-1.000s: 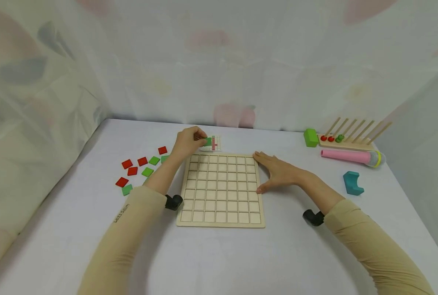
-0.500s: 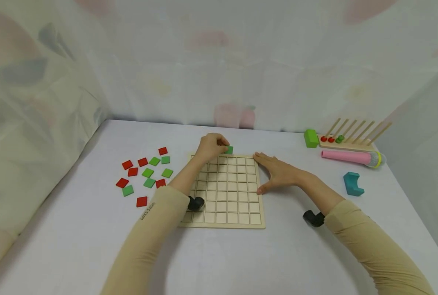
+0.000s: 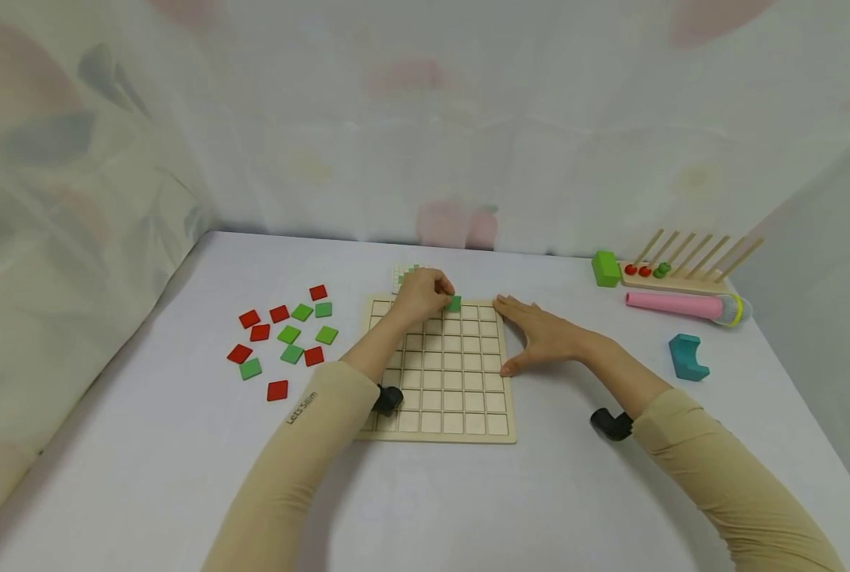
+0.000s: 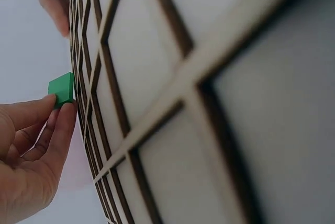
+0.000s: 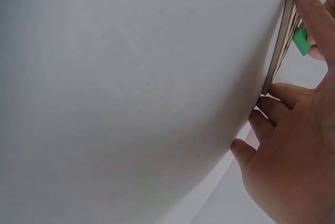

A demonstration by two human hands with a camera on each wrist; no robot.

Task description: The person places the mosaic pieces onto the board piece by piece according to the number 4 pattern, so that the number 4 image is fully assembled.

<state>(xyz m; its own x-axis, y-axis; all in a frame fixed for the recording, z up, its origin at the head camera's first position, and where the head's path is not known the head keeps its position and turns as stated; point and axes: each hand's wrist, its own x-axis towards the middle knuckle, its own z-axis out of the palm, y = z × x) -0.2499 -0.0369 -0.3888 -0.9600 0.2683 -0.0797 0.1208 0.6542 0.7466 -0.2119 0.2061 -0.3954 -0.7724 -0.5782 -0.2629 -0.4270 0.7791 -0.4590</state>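
A green square tile (image 3: 454, 303) is pinched between the thumb and fingers of my left hand (image 3: 423, 297), over the far row of a wooden grid board (image 3: 432, 436). In the left wrist view the tile (image 4: 62, 89) stands close to the board's surface; whether it touches cannot be told. My right hand (image 3: 541, 332) rests along the board's right edge, its thumb and fingers spread. The right wrist view has that hand (image 5: 293, 135) with fingertips against the board's edge and the table. Behind my left hand, a small pattern card (image 3: 398, 275) is partly hidden.
Several loose red tiles (image 3: 277, 390) and green tiles (image 3: 250, 369) lie left of the board. Far right are a green block (image 3: 606, 269), a pegged wooden stand (image 3: 671, 280), a pink toy microphone (image 3: 675, 303) and a teal notched block (image 3: 686, 357).
My left hand has moved right with the green tile, from beside the pattern card to the board's far row. The right hand has stayed at the board's edge.
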